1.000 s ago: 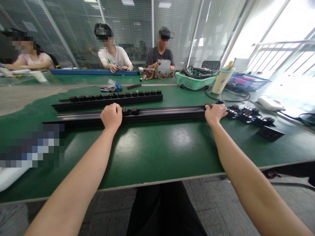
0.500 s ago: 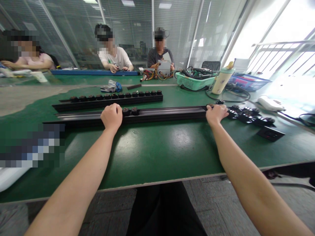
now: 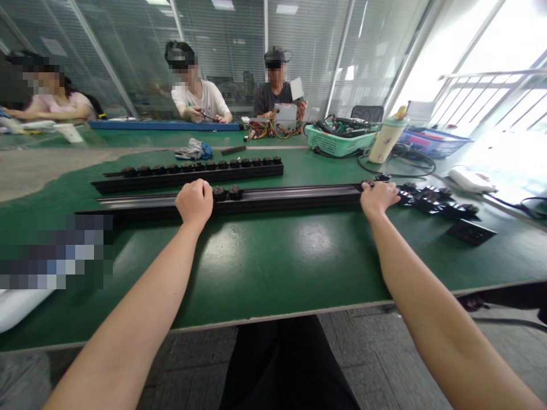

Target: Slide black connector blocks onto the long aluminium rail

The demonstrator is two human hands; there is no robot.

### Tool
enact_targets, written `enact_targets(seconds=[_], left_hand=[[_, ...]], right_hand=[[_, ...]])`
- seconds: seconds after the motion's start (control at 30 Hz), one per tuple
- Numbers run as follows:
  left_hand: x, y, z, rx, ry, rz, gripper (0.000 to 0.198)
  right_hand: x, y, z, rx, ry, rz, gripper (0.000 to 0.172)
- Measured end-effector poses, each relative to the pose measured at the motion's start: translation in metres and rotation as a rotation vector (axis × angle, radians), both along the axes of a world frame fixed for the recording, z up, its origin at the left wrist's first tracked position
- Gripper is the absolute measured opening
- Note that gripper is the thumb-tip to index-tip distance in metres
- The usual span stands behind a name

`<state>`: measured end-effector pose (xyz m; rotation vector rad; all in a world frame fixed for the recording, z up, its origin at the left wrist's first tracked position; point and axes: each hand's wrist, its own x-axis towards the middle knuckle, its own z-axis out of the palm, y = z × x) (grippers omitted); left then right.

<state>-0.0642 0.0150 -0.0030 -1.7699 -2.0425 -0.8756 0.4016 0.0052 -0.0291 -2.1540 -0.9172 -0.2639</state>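
Observation:
A long black channel rail [image 3: 299, 196] lies across the green table before me. My left hand [image 3: 194, 202] is closed around it left of the middle. Just right of those knuckles, two black socket modules [image 3: 227, 193] sit in the channel. At the rail's right end my right hand [image 3: 379, 197] is closed on a small black socket module, mostly hidden under the fingers. Behind runs a second black rail [image 3: 192, 178] with a row of several similar modules along it. More loose black modules [image 3: 431, 200] lie right of my right hand, with one flat-faced piece [image 3: 472, 232] nearer me.
Grey-blue gloves [image 3: 194, 150] lie behind the rails. A green basket [image 3: 337, 142] of cables, a cream bottle [image 3: 387, 141] and a blue bin [image 3: 431, 143] stand at the back right. Three people sit across the table. The table's front edge [image 3: 282, 317] is close to me.
My right hand has shifted slightly right at the rail's end. My left hand stays in place. Across the table, one person has raised a pale plate and another has lifted their hands.

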Motion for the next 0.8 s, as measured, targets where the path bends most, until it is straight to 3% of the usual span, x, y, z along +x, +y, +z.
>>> enact_targets(seconds=[0.8], left_hand=[[-0.0012, 0.0020, -0.0022, 0.014, -0.002, -0.007, 0.041]], right_hand=[[0.0101, 0.0026, 0.0000, -0.074, 0.057, 0.040, 0.032]])
